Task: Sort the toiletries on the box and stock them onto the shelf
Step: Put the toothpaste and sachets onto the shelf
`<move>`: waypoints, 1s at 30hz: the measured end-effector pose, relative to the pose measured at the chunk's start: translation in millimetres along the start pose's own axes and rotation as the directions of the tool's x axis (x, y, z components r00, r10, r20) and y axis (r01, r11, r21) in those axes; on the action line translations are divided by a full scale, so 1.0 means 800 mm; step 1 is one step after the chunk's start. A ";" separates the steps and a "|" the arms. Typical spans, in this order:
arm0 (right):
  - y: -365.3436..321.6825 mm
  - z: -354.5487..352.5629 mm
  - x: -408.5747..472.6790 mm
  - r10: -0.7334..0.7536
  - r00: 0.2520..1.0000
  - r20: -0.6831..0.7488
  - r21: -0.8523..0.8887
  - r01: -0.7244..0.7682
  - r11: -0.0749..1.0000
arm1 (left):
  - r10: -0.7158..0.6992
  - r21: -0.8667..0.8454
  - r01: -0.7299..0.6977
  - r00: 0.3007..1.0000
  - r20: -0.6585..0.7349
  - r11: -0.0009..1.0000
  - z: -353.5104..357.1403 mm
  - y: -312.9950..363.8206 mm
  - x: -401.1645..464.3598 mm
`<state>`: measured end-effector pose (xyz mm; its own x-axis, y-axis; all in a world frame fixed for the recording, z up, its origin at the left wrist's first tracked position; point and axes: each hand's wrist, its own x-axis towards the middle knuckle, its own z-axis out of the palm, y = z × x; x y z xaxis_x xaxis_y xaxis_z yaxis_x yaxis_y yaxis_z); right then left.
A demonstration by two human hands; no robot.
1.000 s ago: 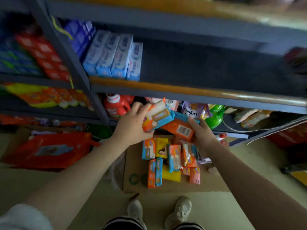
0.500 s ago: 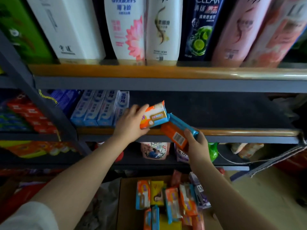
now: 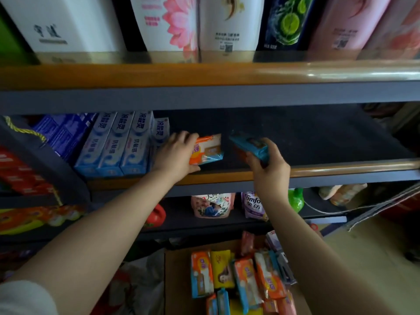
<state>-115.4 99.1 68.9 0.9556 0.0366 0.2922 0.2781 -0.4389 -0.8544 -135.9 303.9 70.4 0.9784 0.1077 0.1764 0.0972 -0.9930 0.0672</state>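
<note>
Fingers (image 3: 181, 138) of both hands, gripping soap packs, have moved from the rail onto the shelf (image 3: 318, 142).

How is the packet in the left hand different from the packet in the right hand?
The left hand holds an orange-and-white soap packet with its printed face showing, while the right hand holds a blue-edged packet turned mostly edge-on. The orange-and-white soap packet sits nearer the toothpaste boxes; the blue-edged packet is further right. Both are over the same shelf.
</note>
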 end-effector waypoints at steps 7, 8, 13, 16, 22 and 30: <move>0.038 0.016 0.007 -0.370 0.906 0.207 -0.391 0.423 0.817 | 0.081 -0.230 -0.069 0.996 0.043 0.971 0.008 -0.033 -0.002; 0.046 0.017 0.006 -0.403 0.877 0.262 -0.388 0.478 0.788 | 0.095 -0.269 -0.084 0.995 0.027 0.959 0.009 -0.033 -0.006; 0.055 0.007 -0.001 -0.262 0.911 0.320 -0.169 0.327 0.930 | 0.001 -0.336 -0.016 0.999 -0.044 0.942 0.023 -0.026 -0.022; 0.044 0.005 0.010 0.038 0.998 0.043 -0.066 -0.035 0.997 | -0.080 -0.435 0.048 0.995 -0.056 0.899 0.026 -0.023 -0.024; 0.044 0.007 0.045 0.499 0.845 0.191 -0.408 -0.394 0.824 | -0.187 -0.542 0.152 0.982 -0.010 0.827 0.025 -0.020 -0.016; 0.020 0.008 0.063 0.494 0.742 0.454 0.018 -0.561 0.827 | -0.220 -0.537 0.147 0.973 -0.074 0.830 0.032 -0.021 -0.036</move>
<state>-62.2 99.7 67.5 0.8902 0.2182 -0.3999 -0.3046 -0.3676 -0.8787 -161.0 316.0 38.8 0.9166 0.3273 0.2297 0.1267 -0.7826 0.6095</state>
